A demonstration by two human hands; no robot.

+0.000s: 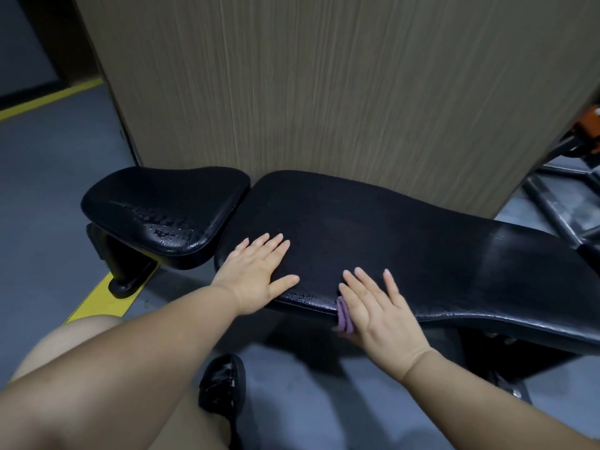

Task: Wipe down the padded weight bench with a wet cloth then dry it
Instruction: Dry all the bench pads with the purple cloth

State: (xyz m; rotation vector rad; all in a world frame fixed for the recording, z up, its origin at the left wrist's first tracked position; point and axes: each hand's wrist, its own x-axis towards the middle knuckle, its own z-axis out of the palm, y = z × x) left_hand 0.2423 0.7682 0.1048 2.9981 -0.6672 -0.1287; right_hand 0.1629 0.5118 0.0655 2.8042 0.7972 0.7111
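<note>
Rests left hand (256,274) flat on bench pad (422,241) at frame centre; presses purple cloth (344,315) at lower centre under straight-fingered right hand (380,310).

A tall panel (324,92) with light wood grain stands at the far side and fills most of the view. The floor (48,190) is grey. One yellow line (48,99) runs on it at the far left, and another yellow stripe (97,300) lies nearer. A shiny black shoe (224,384) stands on the near floor. At the far right are black metal bars (552,209) and an orange part (591,125).
</note>
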